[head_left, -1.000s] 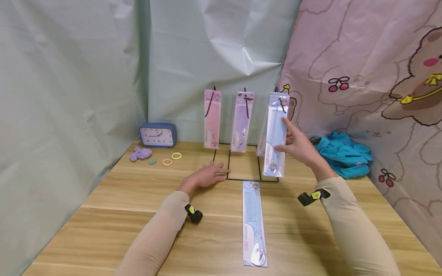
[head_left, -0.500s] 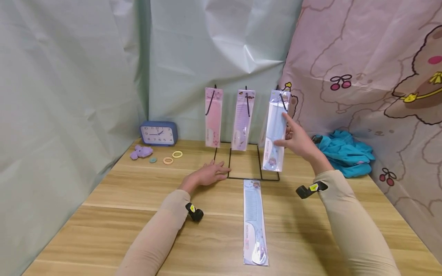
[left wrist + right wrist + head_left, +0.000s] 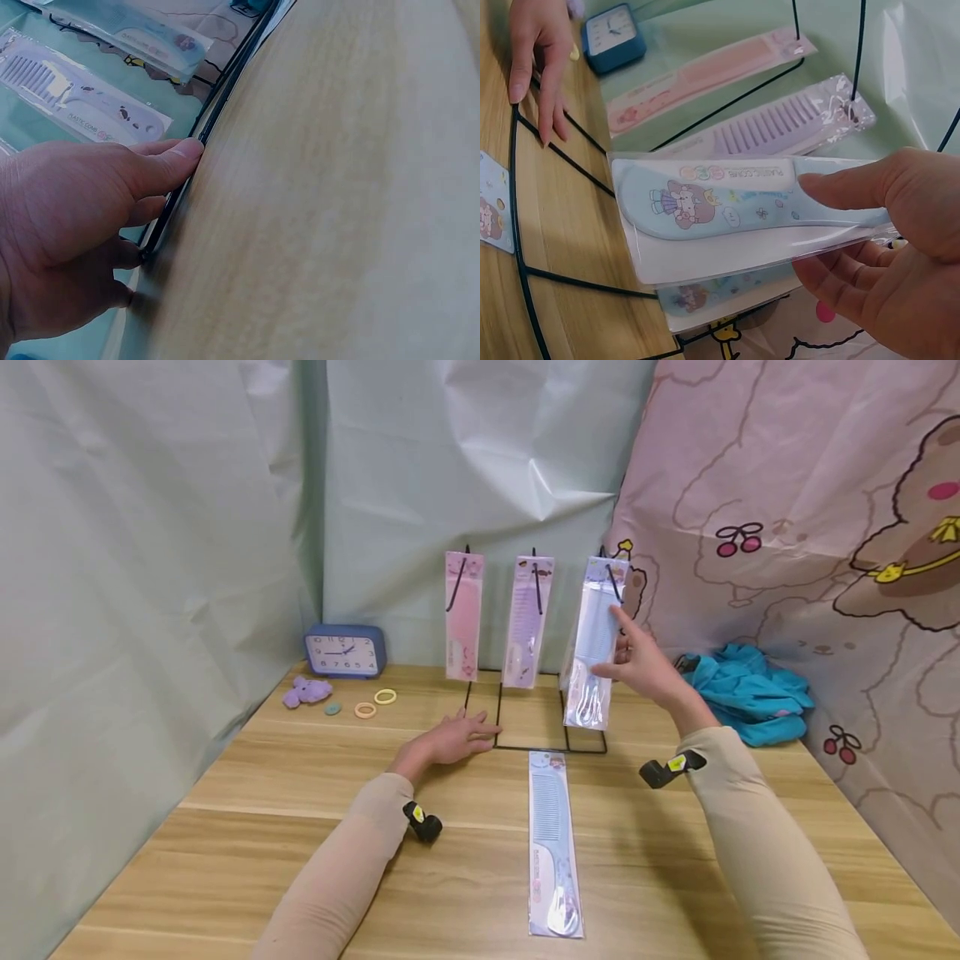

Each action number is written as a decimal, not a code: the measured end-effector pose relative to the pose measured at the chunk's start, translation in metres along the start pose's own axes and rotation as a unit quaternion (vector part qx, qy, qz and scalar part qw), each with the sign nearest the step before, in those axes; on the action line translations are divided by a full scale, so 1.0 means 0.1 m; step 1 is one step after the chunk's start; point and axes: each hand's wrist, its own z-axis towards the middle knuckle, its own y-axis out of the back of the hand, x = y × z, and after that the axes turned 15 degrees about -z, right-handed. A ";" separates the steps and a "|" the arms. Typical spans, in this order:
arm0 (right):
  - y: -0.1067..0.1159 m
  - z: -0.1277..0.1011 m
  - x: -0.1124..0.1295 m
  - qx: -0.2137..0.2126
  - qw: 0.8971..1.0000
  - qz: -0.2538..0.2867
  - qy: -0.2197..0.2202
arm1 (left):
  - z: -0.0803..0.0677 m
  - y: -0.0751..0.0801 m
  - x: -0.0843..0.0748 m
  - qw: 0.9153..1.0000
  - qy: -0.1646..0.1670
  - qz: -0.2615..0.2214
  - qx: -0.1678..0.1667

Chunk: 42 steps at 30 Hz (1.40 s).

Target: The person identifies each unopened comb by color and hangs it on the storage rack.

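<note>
Right hand (image 3: pixel 645 670) pinches the packaged blue comb (image 3: pixel 592 647) between thumb and fingers (image 3: pixel 870 281) up at the right hook of the wire rack (image 3: pixel 551 739), while the left hand (image 3: pixel 450 742) lies with straight fingers on the rack's base wire on the surface (image 3: pixel 262 827). I'd say the trick is keeping that base pinned and lining the pack's hole up squarely with the hook. The pack reads "PLASTIC COMB"; the other print is too small to read.

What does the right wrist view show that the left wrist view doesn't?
Only the right wrist: the right hand pinching the blue comb in its clear sleeve, the pink comb, and the clock.

Only the left wrist: the left hand's thumb lying against the rack base, seen close up.

Both: the left hand, the purple comb and the wire rack.
</note>
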 end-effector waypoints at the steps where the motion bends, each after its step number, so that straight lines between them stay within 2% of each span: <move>1: 0.00 0.01 0.00 0.001 1.000 0.000 0.003 | 0.00 0.00 0.00 1.000 0.002 -0.001 0.000; 12: -0.05 0.05 -0.03 0.001 1.000 -0.006 0.004 | -0.01 0.00 0.00 1.000 0.001 -0.013 -0.001; 24: -0.06 0.06 -0.01 0.021 1.000 0.011 -0.010 | -0.01 0.00 0.00 1.000 0.001 -0.018 0.000; 31: -0.06 0.05 -0.02 0.036 0.999 0.027 -0.004 | -0.01 0.00 0.00 1.000 -0.001 -0.019 0.000; 42: -0.12 0.01 -0.12 0.049 0.998 0.003 -0.029 | -0.02 0.00 -0.01 1.000 -0.002 -0.015 0.001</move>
